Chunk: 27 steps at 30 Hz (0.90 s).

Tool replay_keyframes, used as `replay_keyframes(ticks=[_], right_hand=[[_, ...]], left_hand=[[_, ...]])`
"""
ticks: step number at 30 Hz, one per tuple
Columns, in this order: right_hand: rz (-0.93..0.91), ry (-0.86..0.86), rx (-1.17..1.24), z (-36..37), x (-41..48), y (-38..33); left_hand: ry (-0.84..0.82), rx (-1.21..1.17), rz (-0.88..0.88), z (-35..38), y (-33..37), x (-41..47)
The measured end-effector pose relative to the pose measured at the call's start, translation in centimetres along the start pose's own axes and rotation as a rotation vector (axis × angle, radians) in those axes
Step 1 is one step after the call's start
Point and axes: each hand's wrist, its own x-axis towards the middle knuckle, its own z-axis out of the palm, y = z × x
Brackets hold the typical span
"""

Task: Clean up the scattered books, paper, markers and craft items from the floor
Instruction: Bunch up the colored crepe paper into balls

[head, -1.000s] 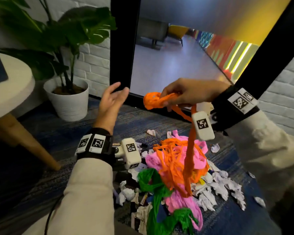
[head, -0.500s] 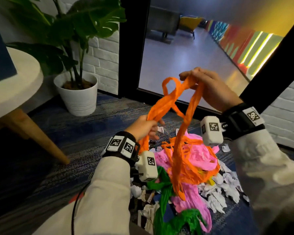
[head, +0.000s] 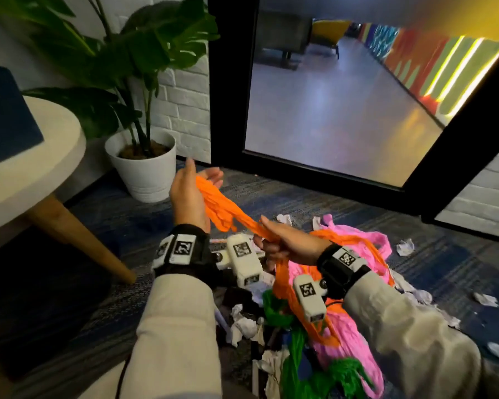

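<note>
A: Orange crepe streamer (head: 222, 205) — where is it?

B: Stretched between both hands above the floor (head: 415, 254). The left hand (head: 189, 197) is raised, palm up, fingers (head: 213, 175) loosely spread, with a bunch of the streamer draped across the palm. The right hand (head: 288, 246) sits lower and just beside it, fingers curled tight around the same strand.

A: And the rest of it?

B: It trails down from the right fist into the heap on the floor, tangled with pink crepe paper (head: 349, 335) and green crepe paper (head: 294, 367). Crumpled white paper scraps (head: 244, 323) lie around and under that heap, a few more well apart to the right.

A: What's nearby?

B: A white pot with a plant (head: 144, 171) stands by the brick wall, and a round counter (head: 41, 168) on a wooden leg is at the left.
</note>
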Motion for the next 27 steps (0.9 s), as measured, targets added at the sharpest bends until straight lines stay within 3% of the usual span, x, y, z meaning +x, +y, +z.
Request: replay_keyframes(ticks=[3,6,8,11,14,16,19,22,27], right_hand=[[0.159,0.102,-0.224,-2.5,-0.4,0.3],[0.286,0.159,-0.641,-6.7,-1.6,0.2],[0.287,0.241,-0.723,-8.4,-2.3,-0.6],[0.117,0.377,-0.616,-8.6,-2.5,-3.1],[-0.117,0.383,-0.559,-6.9,-2.3,-6.8],[-0.283,0.439,-0.511,-5.8,-2.0,-9.0],[-0.535,0.733,-0.491,-5.2,-0.9,-10.5],[-0.560,0.869,-0.508,-5.0,0.2,-9.7],[-0.169,0.346,-0.463,-3.0,-0.1,-5.7]], left_hand=[[0.052,-0.078,-0.045,-1.3,0.2,0.0],[0.189,0.073,0.054,-2.8,0.4,1.0],[0.194,0.272,0.174,-3.2,0.5,0.9],[-0.126,0.665,0.217,-2.2,-0.7,-0.3],[-0.567,0.885,-0.130,0.0,-2.1,-3.6],[-0.693,0.979,-0.258,0.3,-4.1,-4.6],[-0.654,0.860,-0.261,0.7,-5.5,-4.7],[-0.519,0.516,-0.308,1.1,-5.2,-3.5],[-0.190,0.116,-0.279,-0.2,-3.4,-1.3]])
